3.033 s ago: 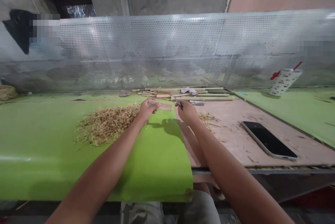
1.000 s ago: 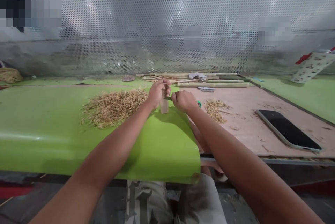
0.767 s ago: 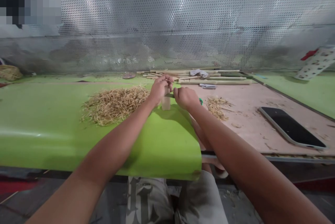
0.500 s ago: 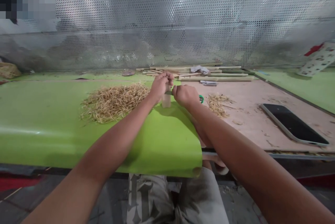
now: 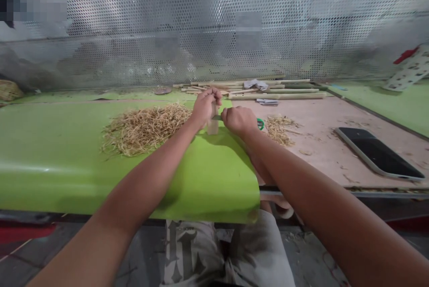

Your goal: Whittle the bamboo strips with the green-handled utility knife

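Bright green sheeting (image 5: 208,179) is draped over the near edge of the table (image 5: 321,170), with the person's trousered legs (image 5: 201,251) seen below it. Near the table's front right corner, a phone (image 5: 378,152) is laid screen up on bare pinkish board. Farther in, above the sheeting's right edge, a pale flat strip (image 5: 212,127) is held by the left hand (image 5: 205,108), its upper end gripped in the curled fingers, its lower end pointed toward the near edge. By the right hand (image 5: 239,120), closed in a fist, a dark blade (image 5: 217,117) is held across the strip; whether they touch cannot be told. A green ring (image 5: 260,123) is seen beyond the fist. The hands are flanked by a large heap of shavings (image 5: 147,129) on the left and a smaller heap (image 5: 281,130) on the right. Along the far edge, sticks (image 5: 278,96) are laid, backed by a perforated metal panel (image 5: 201,23).
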{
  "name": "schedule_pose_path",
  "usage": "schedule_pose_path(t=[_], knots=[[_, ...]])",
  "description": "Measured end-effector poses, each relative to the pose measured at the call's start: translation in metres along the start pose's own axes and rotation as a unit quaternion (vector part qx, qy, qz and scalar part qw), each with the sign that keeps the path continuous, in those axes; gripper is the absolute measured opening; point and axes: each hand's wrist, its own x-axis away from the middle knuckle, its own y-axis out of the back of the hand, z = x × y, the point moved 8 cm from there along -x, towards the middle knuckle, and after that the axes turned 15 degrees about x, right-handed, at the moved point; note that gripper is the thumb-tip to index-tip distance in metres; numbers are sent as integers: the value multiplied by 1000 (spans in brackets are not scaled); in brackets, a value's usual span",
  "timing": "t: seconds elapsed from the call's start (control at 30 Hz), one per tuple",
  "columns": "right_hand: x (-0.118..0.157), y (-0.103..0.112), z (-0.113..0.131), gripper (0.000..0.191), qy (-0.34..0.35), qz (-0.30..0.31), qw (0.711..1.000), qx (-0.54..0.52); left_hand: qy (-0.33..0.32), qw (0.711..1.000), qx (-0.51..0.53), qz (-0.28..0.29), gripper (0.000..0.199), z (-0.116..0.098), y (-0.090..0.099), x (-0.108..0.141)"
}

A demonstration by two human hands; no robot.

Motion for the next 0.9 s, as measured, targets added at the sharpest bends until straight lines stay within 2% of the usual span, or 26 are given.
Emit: schedule_pose_path(t=[0.13,0.27,0.47,0.57,0.9], knots=[[2,-6,-1,51,16,4,1000,17,-14,1000,6,5,25,-3,0,1],[7,-17,0,48,51,32,998,33,-23,999,13,-21,24,-6,7,1],[2,-2,-3,51,0,-14,1000,5,-27,999,-24,-7,22,-5,3,0],[-1,2,1,54,-15,-12,1000,3,-22,999,-35,-5,22,-4,1,1],[5,-6,3,56,15,5,999,30,-13,1000,-27,3,23,-5,-2,2]])
